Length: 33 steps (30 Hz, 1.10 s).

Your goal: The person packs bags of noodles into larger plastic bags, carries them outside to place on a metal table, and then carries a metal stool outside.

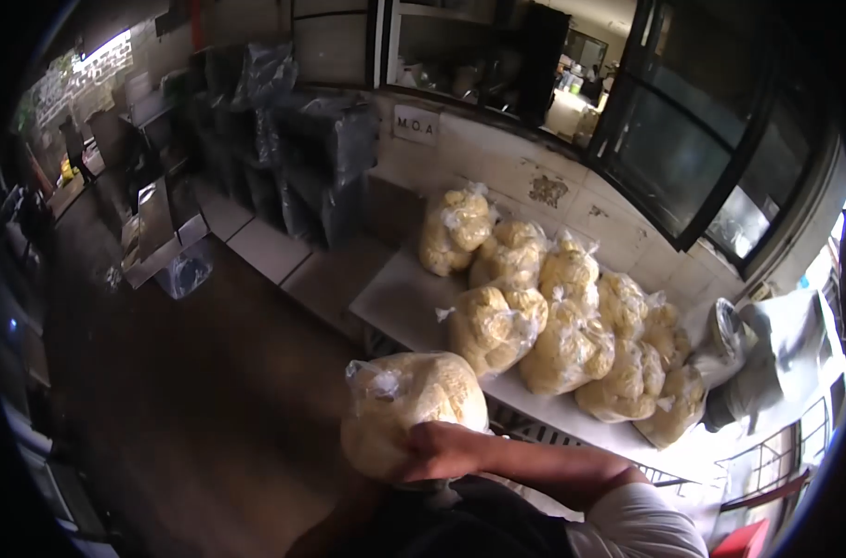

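Against my body I hold a bulging clear plastic bag (423, 395) packed with pale yellow, crumbly-looking stuff. My right hand (442, 451) presses on its near side, fingers curled in against the plastic. My left forearm (335, 521) shows dimly below the bag, and its hand is hidden under it. Just beyond, similar knotted bags (493, 330) stand in two rows along a pale table (395, 288). The held bag overlaps the table's front edge in this view.
A window with an open dark-framed pane (693, 121) juts out above the bags. At the table's right end stands a grey metal machine (786, 353). Plastic-covered dark racks (321, 158) line the far wall. Dark floor (200, 391) stretches to the left.
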Each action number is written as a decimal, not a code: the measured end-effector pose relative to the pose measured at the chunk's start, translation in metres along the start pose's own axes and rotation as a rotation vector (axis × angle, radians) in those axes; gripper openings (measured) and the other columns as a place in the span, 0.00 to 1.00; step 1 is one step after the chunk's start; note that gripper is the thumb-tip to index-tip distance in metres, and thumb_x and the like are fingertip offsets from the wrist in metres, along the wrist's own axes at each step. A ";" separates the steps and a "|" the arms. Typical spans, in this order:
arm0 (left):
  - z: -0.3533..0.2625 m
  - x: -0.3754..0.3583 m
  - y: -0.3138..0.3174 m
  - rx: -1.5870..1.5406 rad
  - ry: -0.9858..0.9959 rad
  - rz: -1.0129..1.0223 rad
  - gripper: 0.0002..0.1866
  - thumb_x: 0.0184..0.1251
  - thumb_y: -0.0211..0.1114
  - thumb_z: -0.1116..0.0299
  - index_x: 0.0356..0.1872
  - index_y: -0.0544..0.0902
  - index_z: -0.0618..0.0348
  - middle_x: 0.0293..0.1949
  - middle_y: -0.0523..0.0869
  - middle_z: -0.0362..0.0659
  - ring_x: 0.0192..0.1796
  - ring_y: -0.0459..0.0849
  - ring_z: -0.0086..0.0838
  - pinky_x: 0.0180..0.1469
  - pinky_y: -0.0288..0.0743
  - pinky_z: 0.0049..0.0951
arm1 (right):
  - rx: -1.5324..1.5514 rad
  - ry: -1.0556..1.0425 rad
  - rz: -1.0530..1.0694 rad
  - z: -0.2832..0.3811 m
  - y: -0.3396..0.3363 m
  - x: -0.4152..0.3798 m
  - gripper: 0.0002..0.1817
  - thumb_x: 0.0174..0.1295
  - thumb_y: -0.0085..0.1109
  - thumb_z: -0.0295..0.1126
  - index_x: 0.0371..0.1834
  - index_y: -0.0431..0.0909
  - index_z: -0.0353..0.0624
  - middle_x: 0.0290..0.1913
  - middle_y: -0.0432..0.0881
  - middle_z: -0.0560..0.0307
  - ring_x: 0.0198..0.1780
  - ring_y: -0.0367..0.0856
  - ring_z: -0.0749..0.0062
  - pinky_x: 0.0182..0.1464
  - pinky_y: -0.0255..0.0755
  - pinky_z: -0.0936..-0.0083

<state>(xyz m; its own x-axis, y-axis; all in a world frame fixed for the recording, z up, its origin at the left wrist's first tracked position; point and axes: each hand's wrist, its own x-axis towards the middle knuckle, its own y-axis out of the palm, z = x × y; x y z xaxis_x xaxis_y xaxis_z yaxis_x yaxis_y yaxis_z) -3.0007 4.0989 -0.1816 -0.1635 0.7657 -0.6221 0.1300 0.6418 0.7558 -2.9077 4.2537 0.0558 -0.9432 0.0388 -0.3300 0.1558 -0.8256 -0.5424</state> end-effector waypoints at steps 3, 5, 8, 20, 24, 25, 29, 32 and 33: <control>-0.035 0.089 0.030 -0.045 -0.049 0.008 0.34 0.59 0.46 0.38 0.53 0.74 0.56 0.46 0.80 0.49 0.50 0.78 0.43 0.57 0.69 0.51 | -0.054 0.083 0.070 -0.016 -0.068 0.061 0.29 0.50 0.57 0.57 0.25 0.79 0.35 0.23 0.79 0.44 0.29 0.80 0.51 0.33 0.71 0.61; -0.058 0.146 0.054 -0.095 -0.093 0.026 0.34 0.59 0.46 0.38 0.53 0.74 0.56 0.46 0.80 0.49 0.50 0.78 0.42 0.57 0.69 0.51 | -0.136 0.119 0.029 -0.039 -0.110 0.103 0.29 0.50 0.57 0.58 0.27 0.79 0.35 0.25 0.80 0.43 0.31 0.81 0.52 0.35 0.73 0.61; -0.085 0.225 0.092 -0.186 -0.165 0.058 0.34 0.59 0.46 0.37 0.53 0.74 0.56 0.45 0.80 0.49 0.50 0.78 0.42 0.57 0.69 0.51 | -0.154 0.228 0.023 -0.069 -0.176 0.152 0.29 0.49 0.56 0.59 0.31 0.80 0.39 0.31 0.81 0.44 0.37 0.82 0.51 0.43 0.74 0.60; -0.196 0.370 0.115 0.410 -0.167 -0.513 0.52 0.54 0.41 0.25 0.72 0.36 0.47 0.74 0.38 0.44 0.75 0.37 0.40 0.69 0.32 0.54 | -0.251 0.455 -0.073 -0.295 -0.262 0.256 0.26 0.55 0.49 0.59 0.38 0.81 0.48 0.36 0.81 0.48 0.41 0.81 0.53 0.42 0.75 0.58; -0.232 0.380 0.176 0.946 0.454 -0.299 0.41 0.63 0.50 0.40 0.69 0.53 0.58 0.70 0.53 0.49 0.72 0.50 0.43 0.70 0.43 0.46 | -0.219 0.393 -0.081 -0.279 -0.283 0.253 0.24 0.55 0.50 0.59 0.34 0.82 0.50 0.37 0.80 0.47 0.40 0.80 0.52 0.42 0.74 0.59; -0.228 0.385 0.197 1.133 0.645 -0.210 0.39 0.64 0.52 0.44 0.68 0.56 0.61 0.68 0.58 0.52 0.70 0.55 0.44 0.69 0.46 0.45 | -0.170 0.433 -0.106 -0.290 -0.272 0.253 0.23 0.55 0.51 0.58 0.32 0.82 0.50 0.34 0.81 0.49 0.39 0.80 0.53 0.41 0.74 0.58; -0.193 0.391 0.226 1.892 1.079 0.032 0.34 0.65 0.53 0.54 0.67 0.59 0.64 0.66 0.61 0.57 0.68 0.60 0.49 0.67 0.52 0.43 | -0.228 0.418 -0.341 -0.298 -0.255 0.254 0.21 0.52 0.57 0.56 0.28 0.79 0.48 0.25 0.80 0.56 0.34 0.80 0.55 0.41 0.71 0.57; -0.183 0.403 0.207 1.717 1.092 0.008 0.34 0.65 0.53 0.55 0.67 0.57 0.65 0.66 0.61 0.58 0.67 0.60 0.51 0.68 0.51 0.43 | -0.202 0.369 -0.709 -0.295 -0.251 0.242 0.22 0.49 0.61 0.54 0.34 0.78 0.47 0.28 0.80 0.56 0.38 0.80 0.57 0.47 0.68 0.61; -0.183 0.397 0.205 1.622 1.037 0.011 0.35 0.65 0.53 0.54 0.67 0.57 0.65 0.66 0.61 0.58 0.67 0.59 0.51 0.68 0.51 0.43 | -0.309 0.347 -0.834 -0.292 -0.251 0.233 0.24 0.48 0.63 0.52 0.40 0.76 0.45 0.37 0.79 0.55 0.45 0.77 0.58 0.53 0.63 0.63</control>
<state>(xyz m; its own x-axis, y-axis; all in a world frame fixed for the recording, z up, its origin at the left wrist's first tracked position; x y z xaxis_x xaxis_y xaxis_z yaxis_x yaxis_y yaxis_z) -3.2180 4.5270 -0.2364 -0.5070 0.8409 0.1892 0.6833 0.5260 -0.5064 -3.0805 4.6345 -0.1108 -0.6537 0.7534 0.0714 -0.4099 -0.2732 -0.8702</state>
